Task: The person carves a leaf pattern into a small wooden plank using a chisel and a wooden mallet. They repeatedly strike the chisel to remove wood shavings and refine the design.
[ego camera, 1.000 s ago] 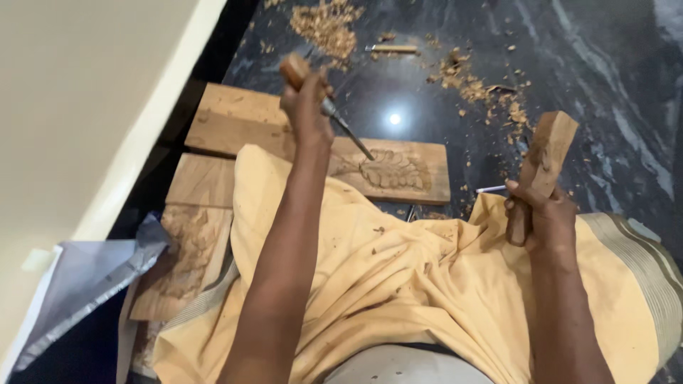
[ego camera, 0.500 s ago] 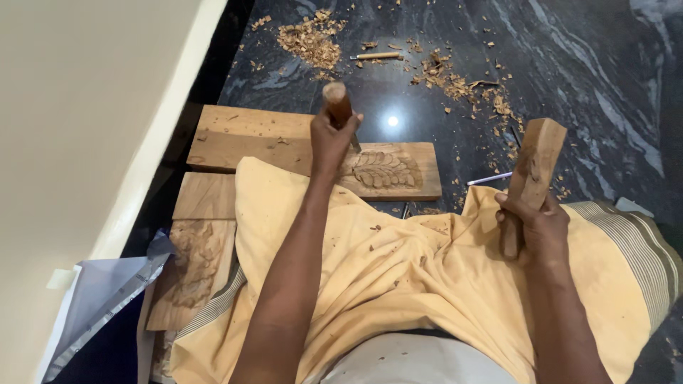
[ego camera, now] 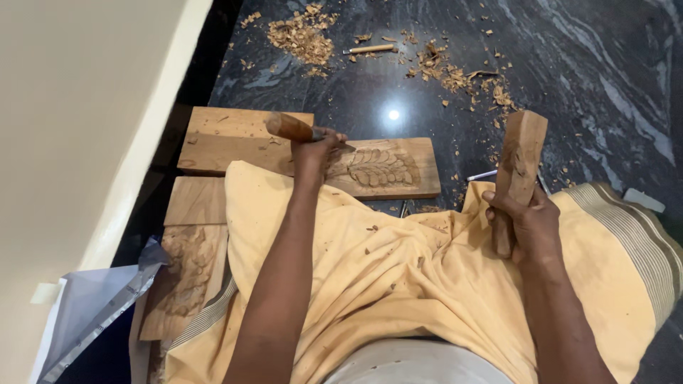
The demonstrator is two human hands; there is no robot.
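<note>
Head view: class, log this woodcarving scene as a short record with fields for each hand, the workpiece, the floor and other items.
Left hand: grip closed on a wooden-handled chisel, tip at the carving
Right hand: grip closed on a blocky wooden mallet, raised upright
Workpiece: light brown plank with leaf relief carving, flat on the floor
Floor: dark marbled stone, strewn with wood shavings
Other: spare chisel among the shavings; yellow cloth over the lap
</note>
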